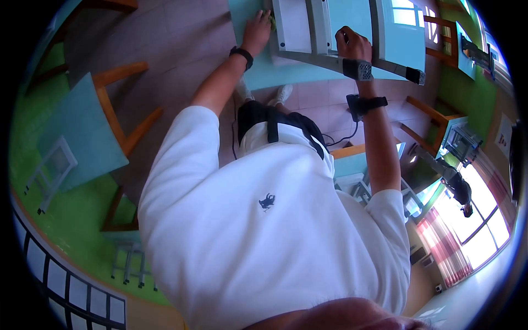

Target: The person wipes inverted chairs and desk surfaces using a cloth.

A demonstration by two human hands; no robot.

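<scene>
A grey and white stool [291, 26] lies with its legs over a light blue tabletop [324, 71] at the top of the view. Closed round one of its grey bars is my right hand [355, 47]; a black-capped leg end passes in front of that wrist. My left hand [257, 34] is at the stool's left side, over the tabletop's edge, its fingers bent against a small green thing [272, 22], perhaps a cloth, mostly hidden by the hand. Black bands are on both wrists.
Another light blue table [82, 126] with wooden legs stands at the left, a small stool [52, 170] on it. More tables and stools are at the right, where a person [457, 186] stands near a bright window. A black cable [344, 137] hangs below my right wrist.
</scene>
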